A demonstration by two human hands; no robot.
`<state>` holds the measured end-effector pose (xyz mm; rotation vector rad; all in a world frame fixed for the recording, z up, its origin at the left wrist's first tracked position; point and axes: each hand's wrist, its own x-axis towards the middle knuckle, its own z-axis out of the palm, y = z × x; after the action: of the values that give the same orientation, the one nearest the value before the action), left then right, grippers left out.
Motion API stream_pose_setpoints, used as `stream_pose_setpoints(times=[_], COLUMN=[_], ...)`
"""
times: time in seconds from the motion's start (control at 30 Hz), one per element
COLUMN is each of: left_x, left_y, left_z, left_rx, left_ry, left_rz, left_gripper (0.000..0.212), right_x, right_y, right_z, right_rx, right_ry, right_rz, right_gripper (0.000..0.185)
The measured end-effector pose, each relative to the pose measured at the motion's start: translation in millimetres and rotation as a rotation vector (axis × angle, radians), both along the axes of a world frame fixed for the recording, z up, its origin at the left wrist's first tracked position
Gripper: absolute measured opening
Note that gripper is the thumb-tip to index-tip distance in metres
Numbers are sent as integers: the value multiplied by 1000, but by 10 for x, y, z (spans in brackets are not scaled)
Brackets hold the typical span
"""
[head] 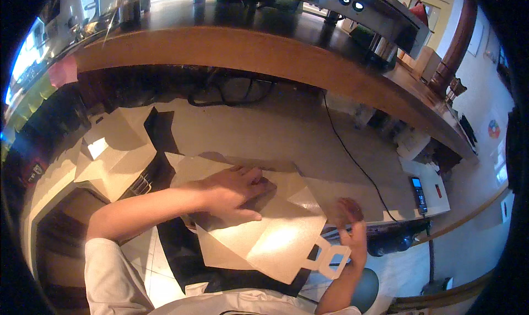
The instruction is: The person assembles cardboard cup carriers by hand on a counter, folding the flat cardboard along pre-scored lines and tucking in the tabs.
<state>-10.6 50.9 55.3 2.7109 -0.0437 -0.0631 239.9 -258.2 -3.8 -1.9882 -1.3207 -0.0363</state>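
A cream paperboard sheet (285, 236), creased into angled panels, lies partly over the table's front edge and above my lap. My left hand (235, 193) rests palm down on it, thumb spread from the other fingers. At its right end sticks out a tab with cut-out handle loops (332, 260). My right hand (351, 222) is just beyond that tab, blurred, with fingers loosely bent; nothing shows in its grasp. Farther left sits another folded paperboard piece (117, 158), pale with creased flaps.
A wooden shelf (198, 46) spans above the table (248, 129). A black cable (345, 145) crosses the tabletop at right. Near the right corner lies a phone (418, 195) with a lit screen. A dark rounded seat (365, 288) is beside my right arm.
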Motion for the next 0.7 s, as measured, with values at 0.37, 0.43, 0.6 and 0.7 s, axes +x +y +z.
stream_pose_setpoints(times=[0.37, 0.43, 0.6, 0.7], left_x=[-32, -10, 2, -1], left_y=[-250, -258, -255, -235], left_z=[-367, -372, -401, -435], left_rx=[381, 387, 390, 371], left_ry=[-244, -250, -264, -266], left_rz=[69, 62, 52, 46], left_gripper=[82, 82, 83, 82], right_x=[-400, -381, -78, -131], right_y=[847, 915, 960, 948], right_z=[260, 262, -114, -3], right_rx=[105, 178, -36, -54], right_ry=[627, 858, 747, 591], right_rz=[404, 384, 551, 582], right_gripper=[68, 69, 69, 62])
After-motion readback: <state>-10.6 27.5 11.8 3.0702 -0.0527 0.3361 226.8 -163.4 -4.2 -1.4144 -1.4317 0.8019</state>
